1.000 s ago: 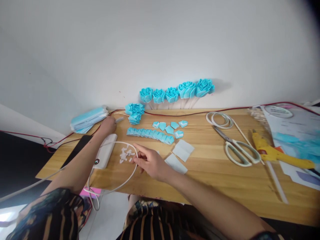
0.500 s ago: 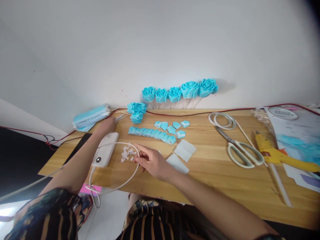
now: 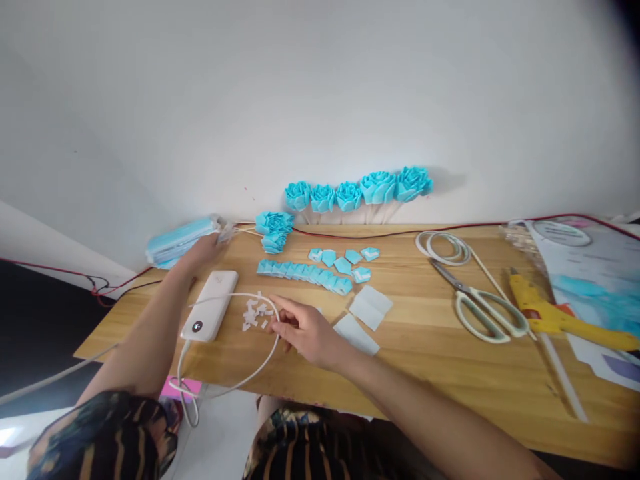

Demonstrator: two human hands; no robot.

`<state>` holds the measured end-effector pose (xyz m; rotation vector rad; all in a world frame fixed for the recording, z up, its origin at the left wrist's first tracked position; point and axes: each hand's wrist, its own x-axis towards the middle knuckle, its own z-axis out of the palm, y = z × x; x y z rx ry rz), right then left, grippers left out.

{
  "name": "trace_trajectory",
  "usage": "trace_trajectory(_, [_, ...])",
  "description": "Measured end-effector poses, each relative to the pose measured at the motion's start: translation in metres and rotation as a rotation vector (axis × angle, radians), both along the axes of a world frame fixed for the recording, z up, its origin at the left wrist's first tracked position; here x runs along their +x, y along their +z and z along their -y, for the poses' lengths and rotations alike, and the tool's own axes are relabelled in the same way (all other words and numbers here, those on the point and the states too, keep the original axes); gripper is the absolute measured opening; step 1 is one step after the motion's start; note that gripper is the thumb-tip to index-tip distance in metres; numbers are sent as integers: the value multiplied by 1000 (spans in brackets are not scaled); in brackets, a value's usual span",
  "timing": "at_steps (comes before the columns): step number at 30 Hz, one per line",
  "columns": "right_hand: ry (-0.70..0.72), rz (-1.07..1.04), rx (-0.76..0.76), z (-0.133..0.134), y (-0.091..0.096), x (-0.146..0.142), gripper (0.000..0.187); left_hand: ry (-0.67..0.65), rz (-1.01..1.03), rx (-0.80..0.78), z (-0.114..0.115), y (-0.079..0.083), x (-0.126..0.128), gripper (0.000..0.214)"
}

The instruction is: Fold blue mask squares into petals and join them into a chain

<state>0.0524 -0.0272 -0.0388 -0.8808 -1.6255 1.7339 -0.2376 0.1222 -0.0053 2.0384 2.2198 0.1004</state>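
Note:
At the back left, my left hand reaches to the stack of blue face masks. Its fingers are closed around something pale and see-through, like a bit of clear plastic, too blurred to name. Over the middle of the table my right hand has thumb and fingers pinched at a looped white cable. Below those fingertips lie small white paper bits. Just beyond is an overlapping row of folded blue pieces, with several loose blue pentagons alongside. A white power bank sits under the cable.
Blue fabric roses lean against the wall; more roses lie on the table. Two pale squares are near my right wrist. Tape rolls, scissors and a yellow glue gun lie to the right.
My left hand has moved left to the mask stack, carrying the pale thing. A flat black object beside my left forearm no longer shows. My right hand stays in its place.

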Motion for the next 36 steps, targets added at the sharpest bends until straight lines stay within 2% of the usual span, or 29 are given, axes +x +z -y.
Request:
trace_trajectory(4, [4, -4, -4, 1, 1, -1, 59, 32, 411, 54, 7, 10, -2, 33])
trace_trajectory(8, [3, 20, -41, 1, 6, -2, 59, -16, 799, 97, 10, 10, 24, 29])
trace_trajectory(10, [-5, 76, 43, 0, 6, 0, 55, -38, 954, 132, 14, 13, 42, 29])
trace_trajectory(14, [-137, 221, 460, -11, 12, 13, 46, -83, 1199, 174, 28, 29, 82, 20])
trace_trajectory(15, [-191, 227, 526, -15, 16, 18, 45, -93, 1397, 152, 33, 33, 93, 17])
trace_trajectory(17, [-294, 186, 529, -27, 30, 31, 45, -138, 1696, 57, 45, 42, 118, 18])
trace_trajectory(19, [-370, 117, 447, -40, 46, 46, 47, -183, 1847, -43, 57, 47, 145, 18])
trace_trajectory(21, [-394, 25, 393, -50, 60, 64, 50, -263, 1903, -143, 69, 49, 176, 17])
trace_trajectory(23, [-404, -52, 411, -55, 71, 85, 53, -360, 1932, -204, 79, 45, 209, 19])
trace_trajectory(25, [-411, -67, 427, -54, 79, 107, 56, -473, 1930, -257, 88, 37, 244, 22])
trace_trajectory(28, [-406, 7, 389, -40, 86, 140, 61, -607, 1863, -254, 98, 18, 294, 27])
trace_trajectory(32, [-449, 62, 332, -17, 81, 175, 67, -688, 1751, -208, 105, -7, 344, 36])
trace_trajectory(36, [-513, 153, 329, -1, 63, 199, 59, -769, 1539, -130, 111, -27, 366, 42])
